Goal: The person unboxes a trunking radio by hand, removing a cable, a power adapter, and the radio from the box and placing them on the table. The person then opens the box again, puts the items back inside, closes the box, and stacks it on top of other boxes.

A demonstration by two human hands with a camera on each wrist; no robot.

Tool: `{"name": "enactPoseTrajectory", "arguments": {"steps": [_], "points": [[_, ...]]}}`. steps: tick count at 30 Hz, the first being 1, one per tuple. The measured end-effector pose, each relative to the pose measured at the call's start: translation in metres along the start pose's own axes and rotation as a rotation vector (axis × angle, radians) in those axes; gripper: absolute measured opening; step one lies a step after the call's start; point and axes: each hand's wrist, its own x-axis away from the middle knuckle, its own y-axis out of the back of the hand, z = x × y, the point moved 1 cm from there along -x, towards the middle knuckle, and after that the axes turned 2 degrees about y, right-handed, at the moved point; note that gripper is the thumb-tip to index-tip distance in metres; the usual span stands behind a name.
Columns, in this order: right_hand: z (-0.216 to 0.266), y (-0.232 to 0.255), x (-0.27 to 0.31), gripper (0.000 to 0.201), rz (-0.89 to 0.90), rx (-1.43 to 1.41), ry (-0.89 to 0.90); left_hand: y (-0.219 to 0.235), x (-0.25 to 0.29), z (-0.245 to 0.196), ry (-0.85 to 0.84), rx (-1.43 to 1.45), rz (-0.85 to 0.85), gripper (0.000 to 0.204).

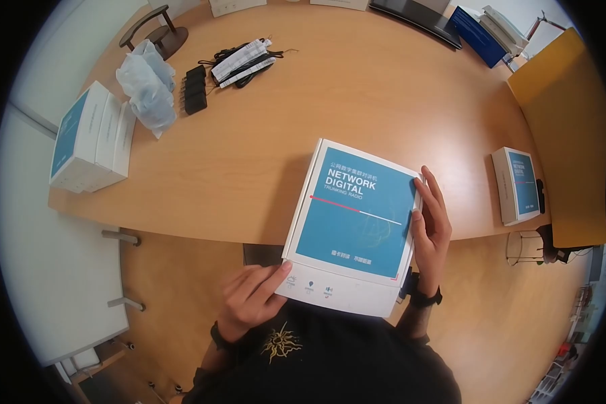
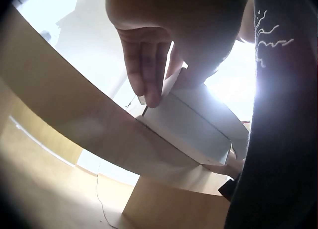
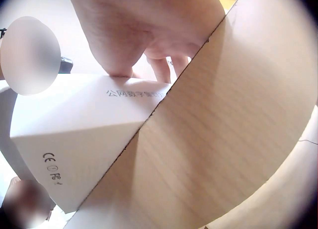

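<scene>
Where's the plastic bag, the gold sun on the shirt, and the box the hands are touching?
Plastic bag (image 1: pixel 148 91): head view, crumpled middle.
Gold sun (image 1: pixel 280 341): head view, round centre.
Box (image 1: pixel 347 232): head view, blue cover.

On the table (image 1: pixel 249 148), a bag (image 1: pixel 148 91) lies between the boxes (image 1: pixel 91 141) at left and the adapters (image 1: pixel 194 91). Cables (image 1: pixel 246 66) lie right of the adapters.

Carton (image 1: pixel 347 219): white, with a blue cover panel, white lettering, and a thin line, red at left and white at right. Stacked boxes (image 1: pixel 106 138) and right-hand box (image 1: pixel 516 186): white with blue panels. Tabletop (image 1: pixel 236 155): light brown, wood-grained. Shirt (image 1: pixel 363 363): black, bearing a gold sun emblem (image 1: pixel 281 342) with wavy rays. Plastic bag (image 1: pixel 146 87): translucent, whitish. Adapters (image 1: pixel 195 89): black. Partition (image 1: pixel 559 135): mustard yellow.
</scene>
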Motion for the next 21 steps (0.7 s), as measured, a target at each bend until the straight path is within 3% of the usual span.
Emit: {"name": "enactPoseTrajectory", "arguments": {"steps": [21], "points": [[-0.003, -0.001, -0.001, 0.048, -0.014, -0.026, 0.002, -0.032, 0.015, 0.014, 0.000, 0.106, -0.170, 0.051]]}}
